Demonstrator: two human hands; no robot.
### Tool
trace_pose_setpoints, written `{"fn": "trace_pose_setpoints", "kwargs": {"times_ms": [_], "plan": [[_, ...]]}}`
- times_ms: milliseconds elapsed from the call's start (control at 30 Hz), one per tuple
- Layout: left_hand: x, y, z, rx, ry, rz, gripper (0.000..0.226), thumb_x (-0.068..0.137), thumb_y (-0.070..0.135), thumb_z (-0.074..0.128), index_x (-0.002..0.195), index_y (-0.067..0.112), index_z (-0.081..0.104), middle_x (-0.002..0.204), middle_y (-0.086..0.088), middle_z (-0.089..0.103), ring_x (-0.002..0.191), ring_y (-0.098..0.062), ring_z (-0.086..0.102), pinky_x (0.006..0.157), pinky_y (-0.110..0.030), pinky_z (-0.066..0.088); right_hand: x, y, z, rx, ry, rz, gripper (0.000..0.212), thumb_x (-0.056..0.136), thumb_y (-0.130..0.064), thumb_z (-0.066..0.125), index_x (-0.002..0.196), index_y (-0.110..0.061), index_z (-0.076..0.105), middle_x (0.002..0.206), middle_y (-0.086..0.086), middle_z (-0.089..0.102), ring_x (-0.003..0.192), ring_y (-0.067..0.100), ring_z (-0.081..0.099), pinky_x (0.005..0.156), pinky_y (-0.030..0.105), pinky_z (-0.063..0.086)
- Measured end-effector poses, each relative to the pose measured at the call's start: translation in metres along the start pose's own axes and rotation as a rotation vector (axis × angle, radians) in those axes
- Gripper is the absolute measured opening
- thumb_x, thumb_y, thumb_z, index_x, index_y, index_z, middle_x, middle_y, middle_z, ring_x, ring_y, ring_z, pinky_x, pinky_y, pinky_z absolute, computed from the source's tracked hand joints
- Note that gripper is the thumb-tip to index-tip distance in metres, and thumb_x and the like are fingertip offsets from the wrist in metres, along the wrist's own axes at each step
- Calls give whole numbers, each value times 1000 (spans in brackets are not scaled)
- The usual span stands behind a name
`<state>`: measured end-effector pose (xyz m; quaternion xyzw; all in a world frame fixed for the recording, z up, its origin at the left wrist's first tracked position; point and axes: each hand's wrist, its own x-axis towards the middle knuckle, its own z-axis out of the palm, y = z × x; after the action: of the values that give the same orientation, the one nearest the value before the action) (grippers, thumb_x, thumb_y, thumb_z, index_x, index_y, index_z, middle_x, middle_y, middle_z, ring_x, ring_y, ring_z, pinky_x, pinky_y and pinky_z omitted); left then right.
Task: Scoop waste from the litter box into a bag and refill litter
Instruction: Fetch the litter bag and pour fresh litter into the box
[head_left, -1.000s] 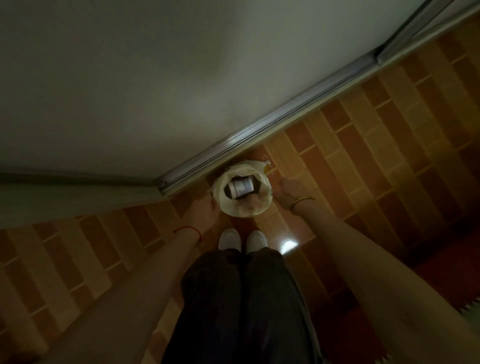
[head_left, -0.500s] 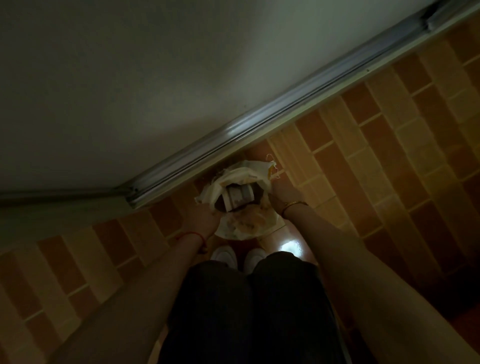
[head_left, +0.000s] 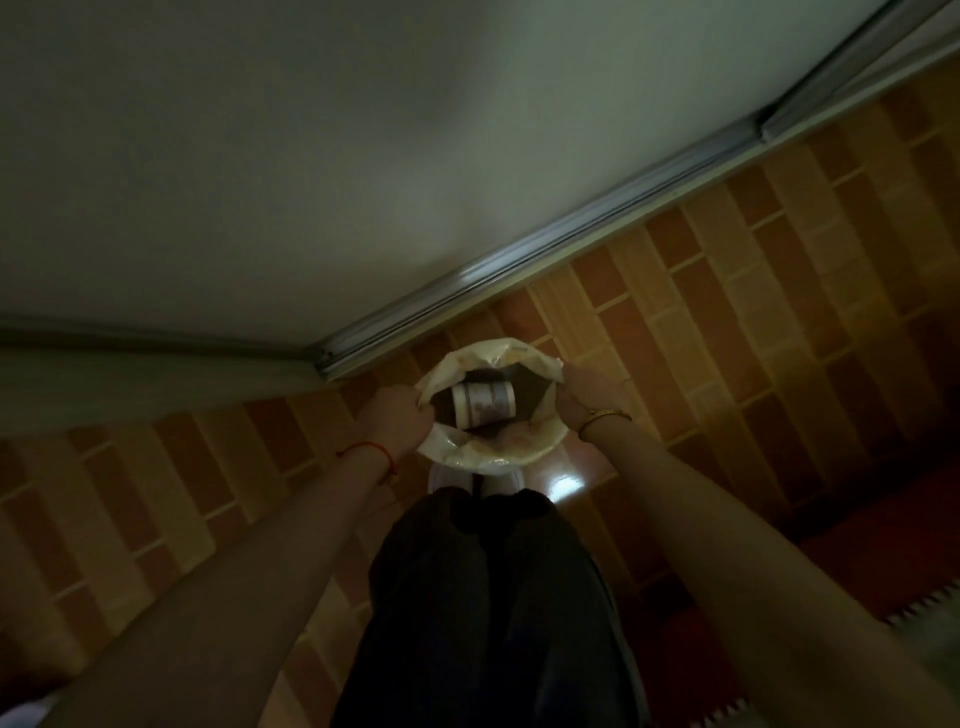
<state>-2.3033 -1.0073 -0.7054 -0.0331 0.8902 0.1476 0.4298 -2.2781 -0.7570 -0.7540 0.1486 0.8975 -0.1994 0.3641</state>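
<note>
**Hands spread the bag mouth open over the floor**

Both hands are closed on the rim of the bag (head_left: 493, 457): the left hand (head_left: 397, 415) grips the left edge, the right hand (head_left: 582, 395) the right edge, and the pale plastic is pulled apart between them. The mouth is held wide, presumably so that what is inside can be checked or so that more waste can be dropped in without catching the rim. Inside, a pale cylindrical container (head_left: 483, 405) is seen lying on its side against dark contents; what those contents are cannot be told in the dim light. The bag is held low, just above the white shoes (head_left: 452, 478) and near the metal door track (head_left: 519, 270), probably so its weight is carried partly by the tiled floor (head_left: 727, 322).

A red string (head_left: 374, 449) is worn on the left wrist and a thin bracelet (head_left: 602, 415) on the right. Neither litter box nor scoop is in view, so the scooping cannot be judged; the refill is taken to be outstanding.
</note>
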Motion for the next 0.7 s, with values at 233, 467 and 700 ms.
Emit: {"fn": "trace_pose_setpoints", "kwargs": {"times_ms": [233, 467, 700], "plan": [[-148, 24, -79, -164, 56, -13, 23, 97, 19, 49, 79, 7, 57, 71, -6, 53, 72, -22, 55, 52, -25, 34, -118, -44, -92, 13, -82, 5, 34, 96, -21, 40, 122, -6, 55, 121, 16, 60, 109, 33, 58, 86, 35, 46], [-273, 5, -110, -324, 179, -107, 29, 97, 23, 48, 71, 13, 55, 67, -3, 51, 61, -16, 50, 55, -26, 35, -210, -114, -163, -163, -73, -136, 42, 96, -22, 39, 133, -9, 51, 127, 15, 59, 113, 31, 57, 93, 37, 47], [-358, -30, -122, -529, 264, -211, 25, 98, 26, 47, 78, 17, 60, 72, -3, 59, 66, -17, 59, 58, -28, 44, -256, -182, -177, -237, -70, -294, 26, 90, -23, 41, 100, -15, 65, 100, 9, 68, 92, 26, 64, 81, 36, 55]]}}
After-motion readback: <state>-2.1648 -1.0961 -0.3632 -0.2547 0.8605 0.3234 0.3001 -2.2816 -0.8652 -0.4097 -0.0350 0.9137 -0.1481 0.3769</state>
